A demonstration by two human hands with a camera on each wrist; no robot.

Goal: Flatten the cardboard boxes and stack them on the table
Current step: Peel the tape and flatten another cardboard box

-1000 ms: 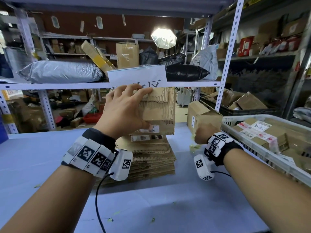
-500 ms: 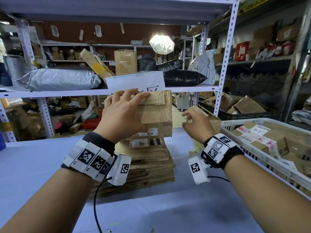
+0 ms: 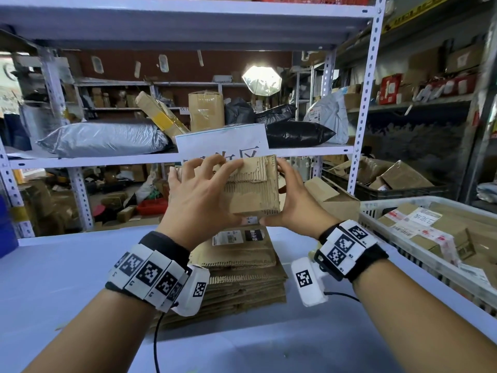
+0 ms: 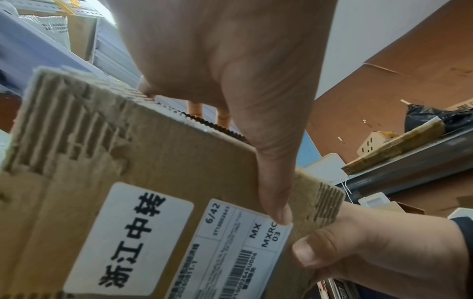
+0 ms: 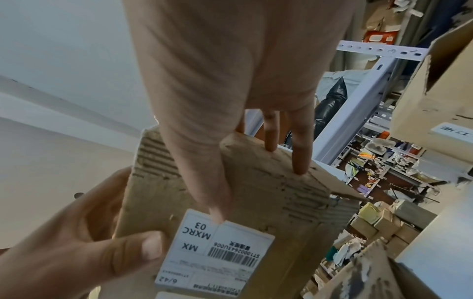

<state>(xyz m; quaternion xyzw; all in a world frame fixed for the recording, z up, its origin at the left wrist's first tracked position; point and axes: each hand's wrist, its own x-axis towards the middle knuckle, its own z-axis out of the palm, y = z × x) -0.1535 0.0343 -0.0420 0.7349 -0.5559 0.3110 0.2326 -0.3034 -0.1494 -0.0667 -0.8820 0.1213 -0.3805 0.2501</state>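
Observation:
A small torn cardboard box (image 3: 254, 191) is held up in the air above the stack of flattened cardboard (image 3: 242, 281) on the table. My left hand (image 3: 200, 196) grips its left side, fingers curled over the top and thumb underneath. My right hand (image 3: 291, 203) holds the right side, fingers behind it and thumb at the bottom edge. In the left wrist view the box's underside (image 4: 153, 182) carries white shipping labels, with my left thumb (image 4: 274, 182) across it. The right wrist view shows the same box (image 5: 268, 194) pinched between my right thumb (image 5: 212, 182) and fingers.
Another unflattened box (image 3: 336, 197) stands on the blue table (image 3: 53, 292) to the right of the stack. A white plastic basket (image 3: 376, 208) with several boxes sits at the far right. Metal shelving (image 3: 161, 154) crowded with parcels runs behind the table.
My right hand left the table beside the right box, moved up and left, and took hold of the held box's right side. My left hand raised the box slightly.

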